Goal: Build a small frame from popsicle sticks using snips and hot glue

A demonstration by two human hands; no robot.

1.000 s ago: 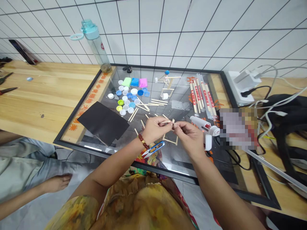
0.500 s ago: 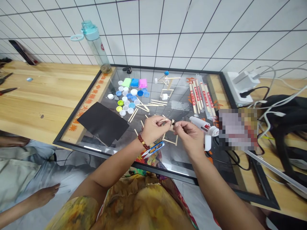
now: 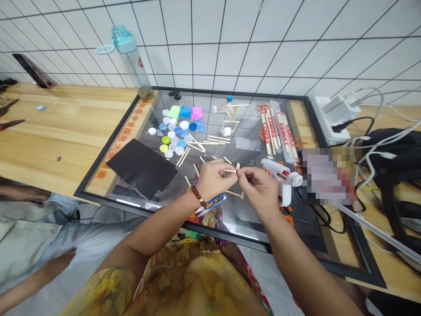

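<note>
My left hand (image 3: 213, 177) pinches a short wooden stick (image 3: 230, 170) between thumb and fingertips. My right hand (image 3: 259, 188) is closed in a pinch at the stick's end, fingertips meeting those of the left; what it holds is hidden. Two short upright stick ends (image 3: 237, 166) show between the hands. Beneath them lies a wooden stick frame (image 3: 235, 193), partly covered by my hands. Blue-handled thread snips (image 3: 212, 204) rest beside my left wrist. A white glue gun (image 3: 279, 171) lies just beyond my right hand.
Bottle caps (image 3: 177, 131), loose sticks (image 3: 184, 156) and a stick model (image 3: 230, 115) lie farther back. Black paper (image 3: 141, 169) is at left, packaged chopsticks (image 3: 279, 134) at right. A water bottle (image 3: 133, 66) stands by the wall; a power strip (image 3: 327, 123) and cables are at right. Another person's hand (image 3: 62, 263) is at lower left.
My hands have drawn together so their fingertips meet. A small dark piece seen at my right fingertips is now hidden, and the stick in my left hand shows more clearly.
</note>
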